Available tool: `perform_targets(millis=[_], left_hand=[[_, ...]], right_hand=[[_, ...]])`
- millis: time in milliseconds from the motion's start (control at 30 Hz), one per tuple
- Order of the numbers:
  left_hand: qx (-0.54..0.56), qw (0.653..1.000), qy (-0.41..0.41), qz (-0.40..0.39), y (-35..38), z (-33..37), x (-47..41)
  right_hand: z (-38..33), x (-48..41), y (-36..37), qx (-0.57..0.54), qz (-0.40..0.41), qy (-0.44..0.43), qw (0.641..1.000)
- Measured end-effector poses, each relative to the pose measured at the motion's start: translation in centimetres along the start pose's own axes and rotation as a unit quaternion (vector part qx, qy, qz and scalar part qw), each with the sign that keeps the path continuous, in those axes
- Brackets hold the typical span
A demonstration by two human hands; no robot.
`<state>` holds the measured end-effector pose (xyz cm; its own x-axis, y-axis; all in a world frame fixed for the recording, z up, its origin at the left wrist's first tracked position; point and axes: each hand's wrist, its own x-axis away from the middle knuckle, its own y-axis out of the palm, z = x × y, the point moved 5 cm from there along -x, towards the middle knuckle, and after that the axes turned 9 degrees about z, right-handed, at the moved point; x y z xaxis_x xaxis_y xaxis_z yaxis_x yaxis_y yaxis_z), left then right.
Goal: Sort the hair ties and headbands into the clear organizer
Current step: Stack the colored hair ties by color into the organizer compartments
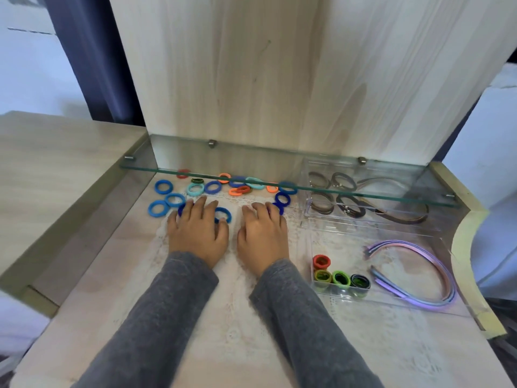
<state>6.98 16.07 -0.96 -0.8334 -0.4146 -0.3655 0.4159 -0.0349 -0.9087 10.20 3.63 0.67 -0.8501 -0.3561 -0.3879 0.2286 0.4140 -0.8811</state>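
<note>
Loose hair ties point(212, 187) lie scattered far-left/centre on the lace cloth point(237, 275), mostly blues, some orange + teal. A few sit under the front edge of the glass shelf point(349, 193). The clear organizer point(347, 245) is at the right. Its near part holds stacked ties point(340, 277) and pastel headbands point(419, 264); its far part, under the glass, holds brown ties point(344, 182) and dark headbands point(400, 217).

Risks, imo:
- Reaching for the far ties, knuckles could knock the shelf edge, since there is little clearance.
- Ties are soft and springy, so a loose pinch may flick one off the table or into the wrong compartment.
- Dropping a tie hard by the upright stacks could topple them.
- Lace may snag and drag w/ a tie.

Left hand point(197, 233): palm down, fingers slightly spread, tips resting on or beside a dark blue tie point(181, 210) and a mid-blue tie point(223, 214). Nothing pinched.

Right hand point(263, 233): flat, fingers near together, outer tips at the navy ties point(279, 204). Can't tell if touching; holds nothing.
</note>
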Motion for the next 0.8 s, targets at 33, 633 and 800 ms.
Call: perform_targets(millis=[33, 633, 800], left_hand=[[0.005, 1.0, 0.002, 0.002, 0.1, 0.1, -0.3], [0.026, 0.998, 0.064, 0.004, 1.6, 1.6, -4.6], [0.043, 0.995, 0.059, 0.06, 1.2, 1.3, -4.6]], right_hand=[[0.0, -0.4, 0.3, 0.009, 0.004, 0.004, 1.0], [1.1, -5.6, 2.8, 0.046, 0.114, 0.057, 0.991], [1.4, -5.8, 2.9, 0.034, 0.139, 0.06, 0.988]])
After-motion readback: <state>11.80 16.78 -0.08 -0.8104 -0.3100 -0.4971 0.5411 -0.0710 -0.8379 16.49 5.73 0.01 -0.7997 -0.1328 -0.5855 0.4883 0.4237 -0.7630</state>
